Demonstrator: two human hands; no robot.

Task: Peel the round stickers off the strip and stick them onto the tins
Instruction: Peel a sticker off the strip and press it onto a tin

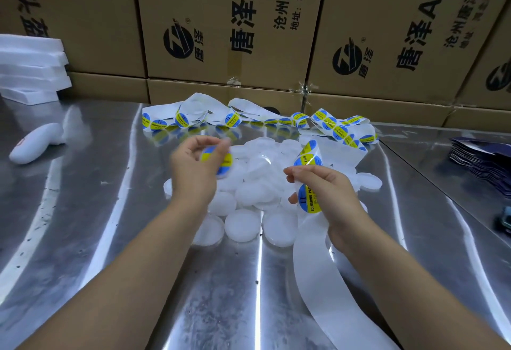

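strip [312, 261] runs lengthwise from near edge, up through right hand [329, 197], on to far tangle by boxes [226, 26]. right fingers [297, 174] pinch strip, blue-yellow sticker [309, 200] beneath them. left hand [193, 170], blurred, fingers grasping tin [221, 161] with sticker on it. loose white tins [243, 225] piled on worktop [110, 211] between and below both hands.

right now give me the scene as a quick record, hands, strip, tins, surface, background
left hand: raised over the pile, holding a labelled tin
right hand: gripping the sticker strip
strip: blue-yellow stickers, empty backing trailing toward the camera
tins: white, round, unlabelled, heaped mid-table
surface: metal table
background: cardboard boxes
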